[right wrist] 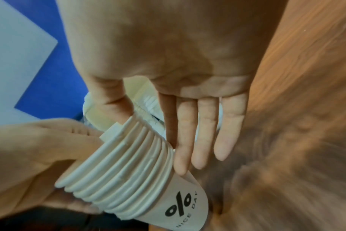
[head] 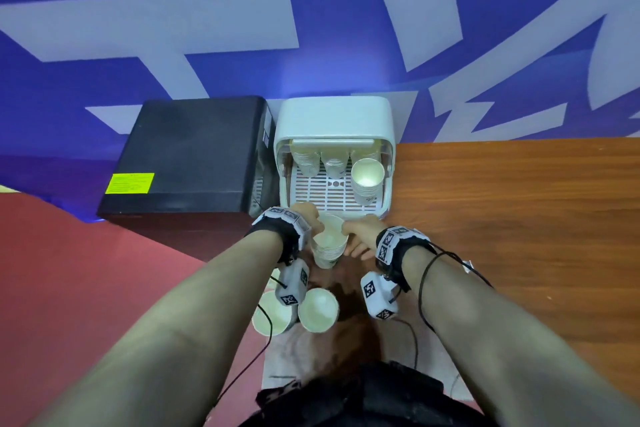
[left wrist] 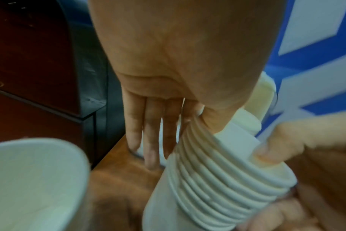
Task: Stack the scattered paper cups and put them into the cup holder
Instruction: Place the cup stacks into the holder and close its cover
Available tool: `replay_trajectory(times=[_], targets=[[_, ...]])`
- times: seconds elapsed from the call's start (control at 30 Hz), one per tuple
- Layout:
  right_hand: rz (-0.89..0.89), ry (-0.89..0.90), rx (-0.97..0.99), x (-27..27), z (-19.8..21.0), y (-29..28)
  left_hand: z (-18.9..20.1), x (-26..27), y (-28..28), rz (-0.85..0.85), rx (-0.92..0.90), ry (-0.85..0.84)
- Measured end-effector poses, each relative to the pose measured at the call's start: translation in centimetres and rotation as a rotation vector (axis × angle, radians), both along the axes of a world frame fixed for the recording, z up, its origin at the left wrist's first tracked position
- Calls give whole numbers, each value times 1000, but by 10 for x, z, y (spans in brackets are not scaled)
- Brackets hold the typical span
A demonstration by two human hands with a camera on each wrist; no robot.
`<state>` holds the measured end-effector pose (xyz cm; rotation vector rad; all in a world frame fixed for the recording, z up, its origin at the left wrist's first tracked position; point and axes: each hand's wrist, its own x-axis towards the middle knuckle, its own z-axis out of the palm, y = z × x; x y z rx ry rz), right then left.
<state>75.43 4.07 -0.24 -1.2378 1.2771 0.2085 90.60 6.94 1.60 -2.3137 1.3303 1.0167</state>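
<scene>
- The person holds a stack of paper cups (head: 328, 246) between both hands, just in front of the cup holder (head: 334, 121), above the near edge of the wooden table (head: 519, 204); the stack is upright in the head view, its open mouth facing up
- The left hand (head: 306, 218) is on the left side of the stack; in the left wrist view its thumb presses the top rims while the fingers (left wrist: 150, 140) run straight down behind the stack, loosely spread, so the grip is a light pinch between thumb and fingers
- The right hand (head: 360, 236) is on the right side; its thumb lies at the top rim and its fingers (right wrist: 201, 132) stretch straight along the side of the stack, the index fingertip touching the lowest cup's wall (printed with a percent sign and "NICE DAY")
- The cup holder stands open at the back of the table, against the blue and white wall (head: 207, 10); stacks of cups hang in its back row, and another stack (head: 367, 180) stands on its slotted tray at the right
- Two loose cups (head: 318, 309) stand mouth up near the person, under the left forearm, beside each other
- A black box (head: 194, 156) with a yellow label sits just left of the holder
</scene>
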Motion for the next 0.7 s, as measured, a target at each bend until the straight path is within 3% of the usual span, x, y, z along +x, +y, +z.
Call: replay_trajectory(times=[0.07, 0.17, 0.23, 0.47, 0.7], targets=[[-76, -33, -38, 1, 13, -18, 19, 5, -15, 132, -130, 110], [-206, -77, -88, 8, 27, -43, 38, 19, -30, 489, -263, 356], [-246, -92, -92, 13, 30, -52, 45, 24, -37, 644, -282, 481], [-329, -79, -135, 25, 6, -63, 8, 44, -61, 846, -282, 567], [-410, -58, -91, 29, -12, -65, 11, 33, -59, 1030, -257, 673]])
